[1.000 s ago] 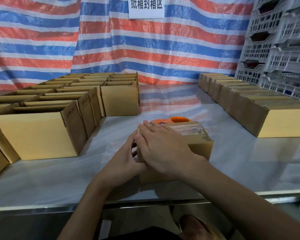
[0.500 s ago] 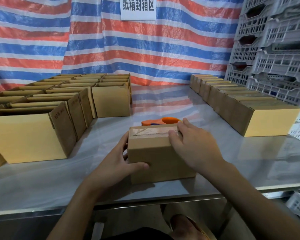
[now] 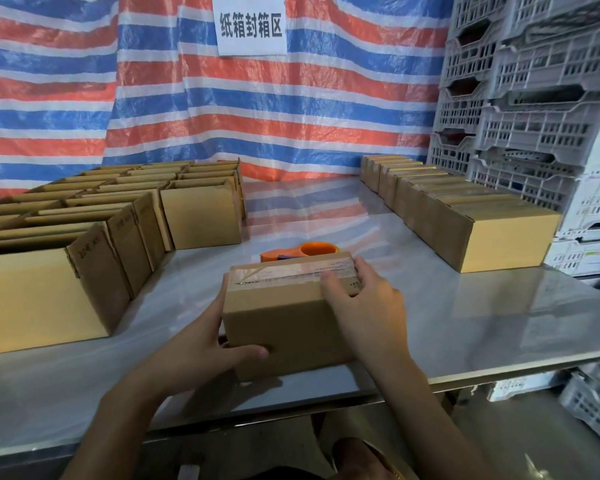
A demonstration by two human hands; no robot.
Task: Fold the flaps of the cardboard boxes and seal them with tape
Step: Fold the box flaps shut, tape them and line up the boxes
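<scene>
The left hand (image 3: 201,351) and right hand (image 3: 364,306) grip the box (image 3: 284,327); dispenser (image 3: 305,251) just behind at twelve, open boxes (image 3: 84,237) at ten, sealed boxes (image 3: 482,230) at two.

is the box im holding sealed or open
Sealed on top: the box has flat flaps with clear tape along the seam. Its underside is hidden.

Box (image 3: 284,327) at table (image 3: 465,306) front, tape dispenser (image 3: 312,251) behind it, open boxes (image 3: 118,209) left, closed boxes (image 3: 465,216) right
</scene>
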